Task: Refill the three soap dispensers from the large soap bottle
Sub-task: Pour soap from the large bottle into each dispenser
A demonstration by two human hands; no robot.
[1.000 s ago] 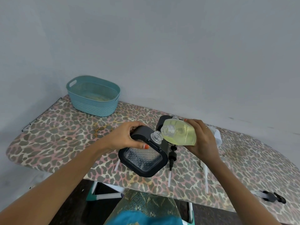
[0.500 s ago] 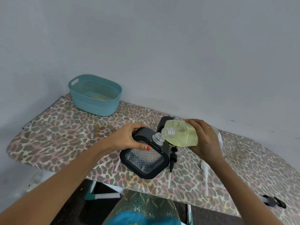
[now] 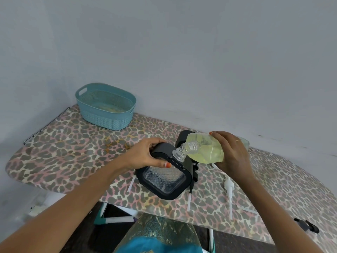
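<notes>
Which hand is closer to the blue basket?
Left. The left hand grips the black dispenser, nearer the basket; the right hand tips the soap bottle farther off.

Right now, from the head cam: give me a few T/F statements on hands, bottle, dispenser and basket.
1. The right hand tilts the large soap bottle toward the dispenser. True.
2. The left hand is off the dispenser. False: it grips its top edge.
3. The dispenser's neck is capped. False: it is open, bottle mouth beside it.
4. The teal basket sits at the board's far left. True.
5. A white pump lies on the board. True.
</notes>
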